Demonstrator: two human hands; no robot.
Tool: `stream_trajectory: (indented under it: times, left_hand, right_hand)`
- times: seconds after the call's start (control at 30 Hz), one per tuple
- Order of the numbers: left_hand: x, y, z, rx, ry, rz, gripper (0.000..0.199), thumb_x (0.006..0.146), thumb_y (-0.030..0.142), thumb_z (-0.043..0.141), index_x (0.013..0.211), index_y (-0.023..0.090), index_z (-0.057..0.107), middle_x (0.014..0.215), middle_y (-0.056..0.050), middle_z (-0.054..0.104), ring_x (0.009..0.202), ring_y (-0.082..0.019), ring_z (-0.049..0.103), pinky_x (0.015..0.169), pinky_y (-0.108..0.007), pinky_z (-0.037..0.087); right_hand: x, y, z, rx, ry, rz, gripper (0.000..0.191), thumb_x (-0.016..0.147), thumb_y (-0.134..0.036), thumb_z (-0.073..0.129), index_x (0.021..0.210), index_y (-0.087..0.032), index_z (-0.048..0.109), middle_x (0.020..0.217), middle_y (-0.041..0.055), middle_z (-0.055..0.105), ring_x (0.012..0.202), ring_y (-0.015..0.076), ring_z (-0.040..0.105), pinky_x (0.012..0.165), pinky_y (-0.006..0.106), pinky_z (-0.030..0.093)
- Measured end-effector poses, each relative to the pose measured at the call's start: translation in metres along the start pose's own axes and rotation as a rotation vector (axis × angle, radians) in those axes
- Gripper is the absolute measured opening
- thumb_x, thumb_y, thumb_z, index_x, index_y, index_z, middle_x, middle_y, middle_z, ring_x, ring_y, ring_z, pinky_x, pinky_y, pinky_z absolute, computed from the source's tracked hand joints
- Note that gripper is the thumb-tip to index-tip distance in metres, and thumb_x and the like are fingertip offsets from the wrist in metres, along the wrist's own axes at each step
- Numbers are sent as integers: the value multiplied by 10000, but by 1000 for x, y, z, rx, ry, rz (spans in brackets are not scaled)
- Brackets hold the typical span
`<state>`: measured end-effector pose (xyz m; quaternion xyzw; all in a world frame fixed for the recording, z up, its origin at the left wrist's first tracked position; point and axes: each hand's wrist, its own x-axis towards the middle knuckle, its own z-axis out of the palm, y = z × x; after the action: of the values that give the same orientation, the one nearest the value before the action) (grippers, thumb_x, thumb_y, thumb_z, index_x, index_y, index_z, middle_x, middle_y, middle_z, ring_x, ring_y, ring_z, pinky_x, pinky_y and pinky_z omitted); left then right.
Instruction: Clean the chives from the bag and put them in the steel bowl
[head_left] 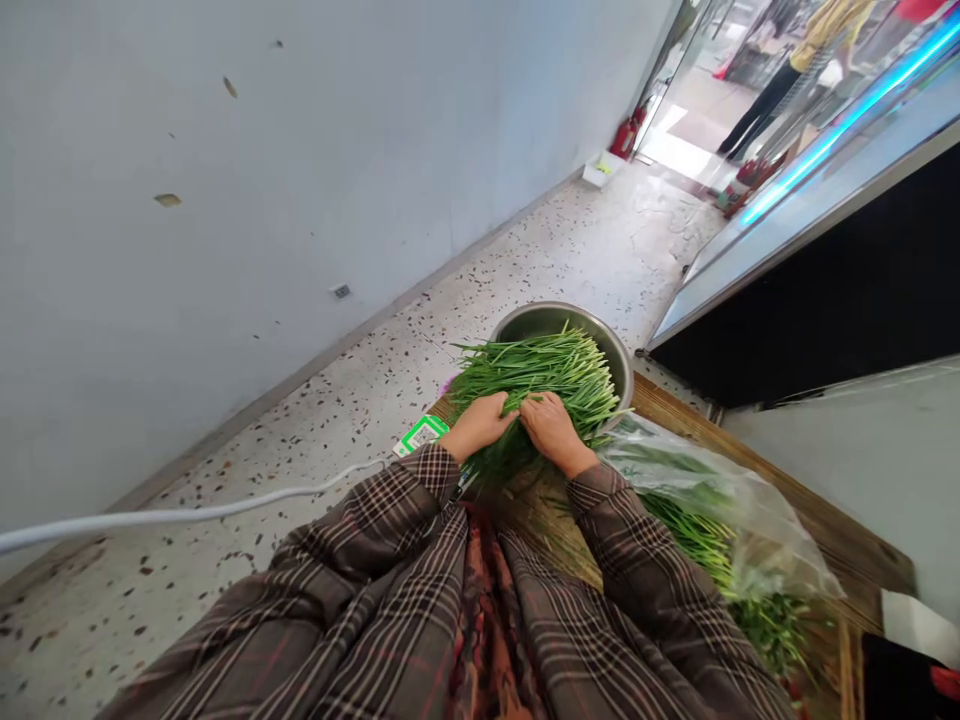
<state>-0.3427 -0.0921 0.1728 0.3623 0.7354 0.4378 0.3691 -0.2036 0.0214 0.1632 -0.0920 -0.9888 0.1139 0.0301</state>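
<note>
A thick heap of long green stalks [540,365] lies across a round metal basin [621,355], pale ends to the right. My left hand [481,424] rests at the near side of the heap with its fingers curled into the stalks. Close beside it, my right hand [551,428] has its fingers bent over the same greens, and the fingertips of both hands nearly meet. What lies under the fingers is hidden. More green stalks [694,530] lie to the right, partly under a clear plastic bag [772,530].
Below my hands is a wooden table [847,540]. A green-and-white code card [422,435] lies left of my left hand, near a white cable [225,512]. A white wall stands left. Beyond the glass door, a person [787,80] stands at the upper right.
</note>
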Motion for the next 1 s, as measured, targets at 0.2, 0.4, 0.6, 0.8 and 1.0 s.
stream_trajectory:
  times: [0.2,0.4,0.6,0.8,1.0]
  left_hand:
    - [-1,-16,9,108,-88,-8,185,622,260,699,591,202,526,600,10,544,607,-164,473,601,-264,316]
    - [0,-13,8,50,-131,-18,233,639,306,706,538,200,525,545,23,514,551,-131,401,560,-246,303]
    - [1,-5,14,-200,-176,-56,367,631,468,751,571,178,533,547,39,506,563,-111,419,560,-223,366]
    - [-5,7,26,-515,-109,-125,501,759,614,593,568,196,392,495,69,333,447,-70,321,453,-221,321]
    - [-7,7,-32,-689,34,-186,382,748,494,701,675,140,578,613,1,563,503,-64,482,510,-200,437]
  right_hand:
    - [3,7,-2,-6,-38,-66,148,945,-254,499,878,-187,613,864,88,659,893,238,533,942,390,326]
    - [0,11,0,71,-58,-109,207,960,-204,437,854,-189,614,865,99,644,921,240,520,961,392,323]
    - [3,15,19,178,-31,-21,258,961,-195,377,848,-182,609,835,98,640,839,226,532,856,358,381]
    - [12,25,29,287,84,219,530,980,-166,104,974,-169,634,781,65,646,716,185,561,704,300,444]
    - [-11,18,-21,370,181,153,528,870,-360,595,1367,-213,496,1268,114,615,1221,268,515,1035,434,401]
